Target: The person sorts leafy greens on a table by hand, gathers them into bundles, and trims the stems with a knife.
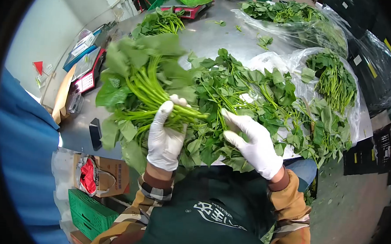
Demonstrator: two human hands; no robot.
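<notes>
My left hand (166, 136), in a white glove, is closed around the stems of a bunch of leafy greens (150, 82). The stems point right and the broad leaves fan out to the upper left, some smeared by motion. My right hand (254, 142), gloved too, is just right of the cut stem ends, with thumb and fingers apart and nothing visible between them. Beneath and beyond both hands spreads a loose heap of the same greens (267, 97) on the metal table (204, 36).
Plastic bags of greens (337, 83) lie at the right and far right. Another bunch (161, 23) sits near a red scale (186, 11) with a green tray. A second scale (86, 74) and a black phone-like object (95, 133) are left. A green crate (91, 213) stands below the table.
</notes>
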